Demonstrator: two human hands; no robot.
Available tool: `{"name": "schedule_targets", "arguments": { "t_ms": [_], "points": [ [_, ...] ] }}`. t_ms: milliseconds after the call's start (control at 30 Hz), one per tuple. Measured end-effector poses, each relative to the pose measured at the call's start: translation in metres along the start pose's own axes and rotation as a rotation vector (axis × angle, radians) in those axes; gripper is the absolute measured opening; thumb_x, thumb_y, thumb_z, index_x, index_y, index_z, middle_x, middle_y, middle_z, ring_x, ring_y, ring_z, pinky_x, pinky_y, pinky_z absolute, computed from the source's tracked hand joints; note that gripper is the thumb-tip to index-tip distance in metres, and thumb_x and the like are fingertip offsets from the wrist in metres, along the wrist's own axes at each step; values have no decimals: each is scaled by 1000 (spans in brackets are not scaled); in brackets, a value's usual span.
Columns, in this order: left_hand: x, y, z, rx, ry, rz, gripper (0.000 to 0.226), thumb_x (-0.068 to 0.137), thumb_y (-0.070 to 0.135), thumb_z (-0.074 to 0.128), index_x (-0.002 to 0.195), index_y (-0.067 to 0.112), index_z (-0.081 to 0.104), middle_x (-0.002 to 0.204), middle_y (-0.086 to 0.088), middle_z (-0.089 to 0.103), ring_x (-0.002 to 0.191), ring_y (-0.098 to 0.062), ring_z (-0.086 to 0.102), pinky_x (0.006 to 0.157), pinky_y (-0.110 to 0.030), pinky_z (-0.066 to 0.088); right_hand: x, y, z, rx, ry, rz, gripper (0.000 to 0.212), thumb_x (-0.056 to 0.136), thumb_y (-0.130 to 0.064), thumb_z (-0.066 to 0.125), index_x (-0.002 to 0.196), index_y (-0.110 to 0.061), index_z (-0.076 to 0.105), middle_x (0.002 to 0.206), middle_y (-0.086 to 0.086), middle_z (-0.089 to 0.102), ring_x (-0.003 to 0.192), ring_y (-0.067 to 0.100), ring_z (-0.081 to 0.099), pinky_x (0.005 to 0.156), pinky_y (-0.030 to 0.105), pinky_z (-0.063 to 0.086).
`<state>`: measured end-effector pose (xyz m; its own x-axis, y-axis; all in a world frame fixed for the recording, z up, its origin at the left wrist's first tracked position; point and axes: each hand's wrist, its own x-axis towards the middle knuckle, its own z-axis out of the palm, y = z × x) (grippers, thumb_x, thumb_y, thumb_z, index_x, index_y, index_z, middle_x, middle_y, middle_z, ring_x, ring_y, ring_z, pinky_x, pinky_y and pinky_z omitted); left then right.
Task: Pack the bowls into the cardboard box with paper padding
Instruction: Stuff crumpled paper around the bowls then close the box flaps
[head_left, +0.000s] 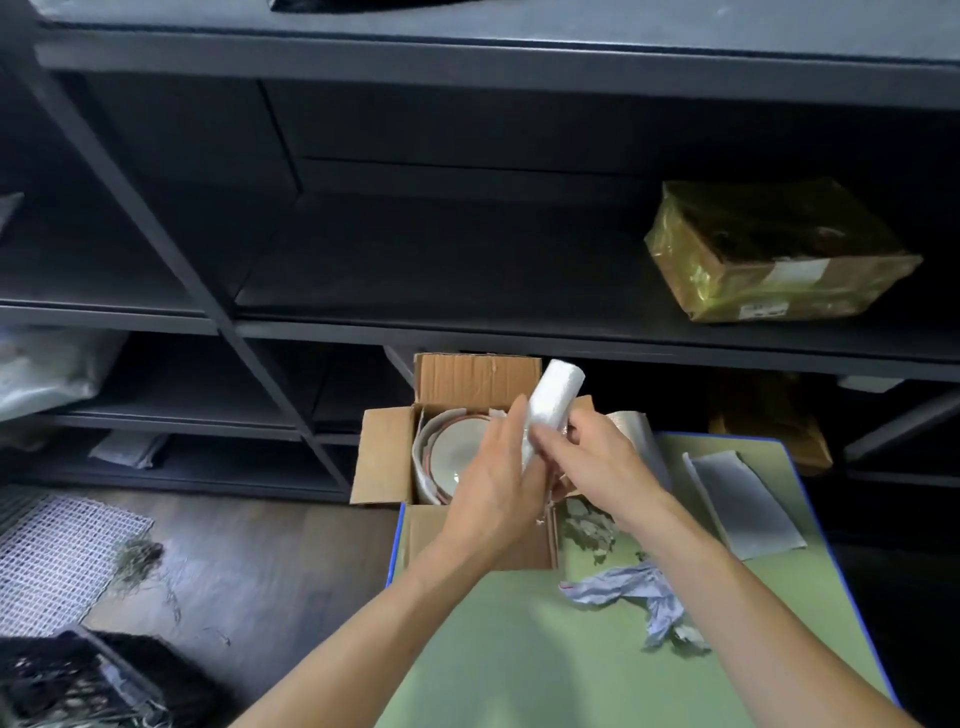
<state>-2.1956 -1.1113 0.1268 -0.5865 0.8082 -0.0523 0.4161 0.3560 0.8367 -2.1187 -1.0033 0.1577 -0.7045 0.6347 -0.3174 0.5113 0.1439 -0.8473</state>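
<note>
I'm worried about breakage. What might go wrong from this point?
The cardboard box sits at the corner of the table and neither hand steadies it: left hand and right hand both hold the white padding roll, so pushing it in might shove the box off. The top bowl is uncovered; a knock could chip it.

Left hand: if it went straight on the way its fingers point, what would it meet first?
Likely the raised rear flap of the cardboard box: the left hand points away over the bowl, beside the white roll. Depth is unclear, so it might pass above the flap toward the shelving.
</note>
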Motion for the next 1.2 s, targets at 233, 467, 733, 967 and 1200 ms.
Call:
{"name": "schedule_targets", "arguments": {
  "t_ms": [233, 467, 733, 967, 1200],
  "points": [
    [-6, -26, -44, -325, -60, -105, 20, 94, 38, 54, 114, 43, 57, 92, 11, 67, 83, -19, 68, 77, -53, 58, 10, -5, 28, -67, -30, -9, 9, 95, -21, 61, 91, -28, 66, 87, -10, 69, 84, 9, 65, 69, 27, 50],
    [-1, -45, -84, -495, -75, -178, 23, 96, 9, 53, 110, 26, 51, 82, -20, 69, 63, -32, 69, 57, -43, 60, 5, -31, 68, 32, -76, -91, 28, 94, -11, 55, 99, -34, 71, 92, -7, 73, 84, 13, 69, 68, 24, 54],
    [-9, -62, -105, -469, -93, -114, 16, 99, 19, 54, 112, 29, 56, 99, -7, 62, 72, -12, 69, 61, -31, 61, 9, -33, 88, 108, -97, 1, 20, 91, -15, 64, 101, -29, 76, 112, 8, 66, 94, 21, 70, 60, 22, 52],
    [-5, -61, -108, -425, -71, -142, 17, 95, 7, 56, 104, 20, 62, 90, -6, 59, 60, -7, 66, 53, -27, 56, 7, -28, 92, 101, -14, -25, 19, 90, -27, 69, 108, -31, 72, 103, -2, 73, 90, 13, 72, 80, 32, 58],
    [3, -69, -113, -459, -68, -133, 28, 92, -3, 53, 95, 20, 69, 96, -13, 67, 82, -27, 71, 73, -54, 59, 21, -31, 81, 369, -92, 60, 25, 97, -9, 55, 106, -20, 76, 103, 8, 75, 98, 30, 71, 81, 43, 59]
  ]
}}
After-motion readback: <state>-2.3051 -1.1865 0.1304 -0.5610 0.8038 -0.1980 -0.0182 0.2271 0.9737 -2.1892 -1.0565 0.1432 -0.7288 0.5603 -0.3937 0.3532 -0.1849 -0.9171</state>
